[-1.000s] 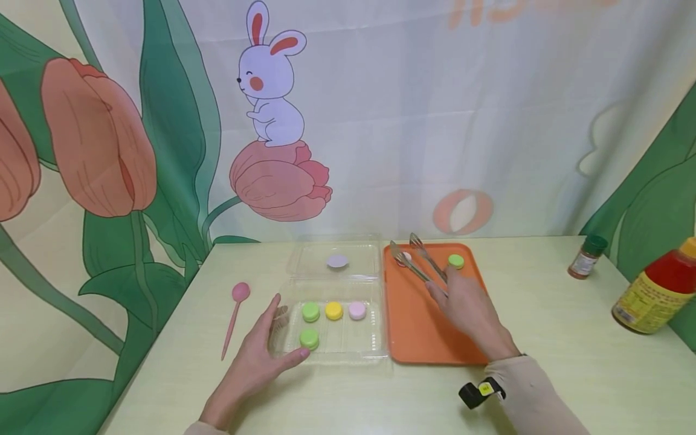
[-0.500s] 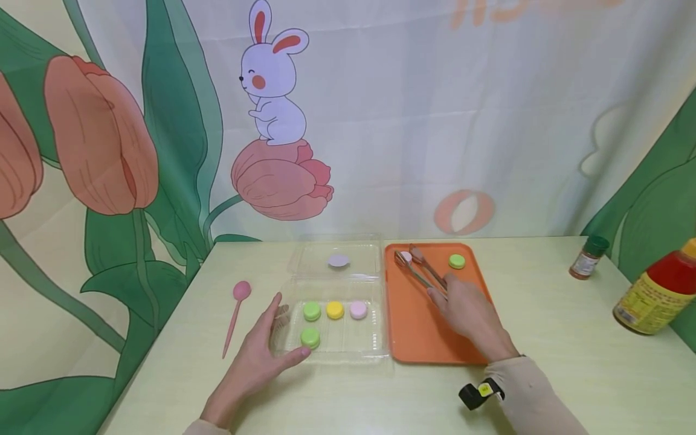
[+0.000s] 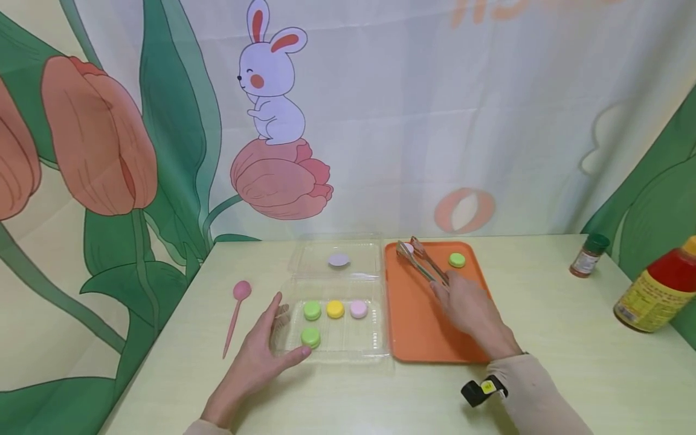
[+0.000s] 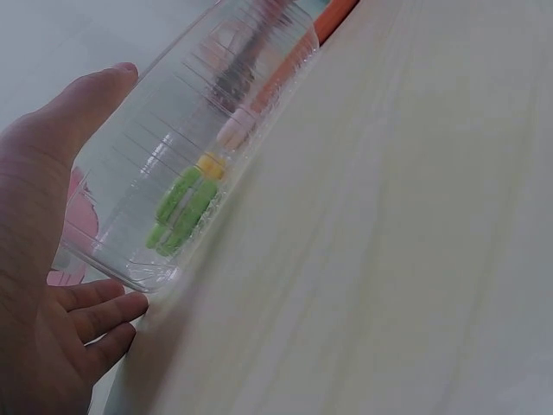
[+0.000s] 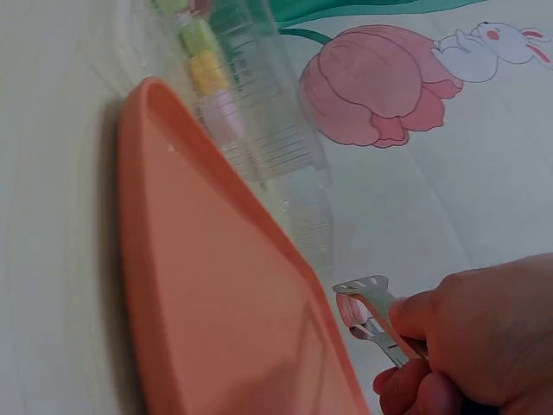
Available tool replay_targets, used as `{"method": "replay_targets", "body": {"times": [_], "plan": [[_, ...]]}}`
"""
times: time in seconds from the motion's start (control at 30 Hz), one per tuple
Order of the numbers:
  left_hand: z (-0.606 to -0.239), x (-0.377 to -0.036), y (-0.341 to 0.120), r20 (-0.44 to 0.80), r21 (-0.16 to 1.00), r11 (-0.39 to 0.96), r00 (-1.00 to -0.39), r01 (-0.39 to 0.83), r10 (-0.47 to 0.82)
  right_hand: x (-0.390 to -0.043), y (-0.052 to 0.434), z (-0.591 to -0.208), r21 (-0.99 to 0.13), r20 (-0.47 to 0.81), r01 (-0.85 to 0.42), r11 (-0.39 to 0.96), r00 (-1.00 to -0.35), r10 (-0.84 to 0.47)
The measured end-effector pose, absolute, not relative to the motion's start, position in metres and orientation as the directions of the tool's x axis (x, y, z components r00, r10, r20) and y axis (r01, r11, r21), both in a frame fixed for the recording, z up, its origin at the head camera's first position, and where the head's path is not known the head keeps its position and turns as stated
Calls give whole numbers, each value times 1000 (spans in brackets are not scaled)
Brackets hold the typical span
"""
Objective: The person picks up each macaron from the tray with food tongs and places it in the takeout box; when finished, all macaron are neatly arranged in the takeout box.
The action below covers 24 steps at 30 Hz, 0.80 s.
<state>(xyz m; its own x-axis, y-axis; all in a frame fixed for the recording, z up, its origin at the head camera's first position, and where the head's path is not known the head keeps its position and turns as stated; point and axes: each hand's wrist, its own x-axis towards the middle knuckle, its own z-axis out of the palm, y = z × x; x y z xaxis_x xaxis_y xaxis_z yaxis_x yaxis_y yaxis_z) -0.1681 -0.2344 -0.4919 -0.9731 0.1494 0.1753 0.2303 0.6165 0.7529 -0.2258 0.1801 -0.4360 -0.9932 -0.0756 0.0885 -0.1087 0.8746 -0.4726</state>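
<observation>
Seeing table [image 3: 163, 393] with orange tray [image 3: 415, 320], open clear box [image 3: 345, 337] just left. Spreading fingers of left hand [image 3: 257, 357] wide round box's near-left corner, clasping nothing. Curling fingers of right hand [image 3: 469, 307] round tongs [image 3: 432, 264], pale pink macaron [image 5: 350, 309] between tips at tray's far-left corner; can't tell if lifted.

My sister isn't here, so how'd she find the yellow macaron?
On the table, find the orange tray. Left of it is an open clear box. In its back row, between a green macaron and a pink macaron, sits the yellow macaron, the only yellow one.
</observation>
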Motion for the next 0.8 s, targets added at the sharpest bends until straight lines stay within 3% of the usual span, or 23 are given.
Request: {"method": "replay_targets", "body": {"times": [0.5,0.8], "plan": [[-491,-167,-234,171,750,621,-974,226,148,-205,182,-392,-567,216,-211,796,-971,-103],[-493,-167,-234,170,754,618,-975,223,144,-186,180,-362,-591,187,-278,757,-960,-206]]}}
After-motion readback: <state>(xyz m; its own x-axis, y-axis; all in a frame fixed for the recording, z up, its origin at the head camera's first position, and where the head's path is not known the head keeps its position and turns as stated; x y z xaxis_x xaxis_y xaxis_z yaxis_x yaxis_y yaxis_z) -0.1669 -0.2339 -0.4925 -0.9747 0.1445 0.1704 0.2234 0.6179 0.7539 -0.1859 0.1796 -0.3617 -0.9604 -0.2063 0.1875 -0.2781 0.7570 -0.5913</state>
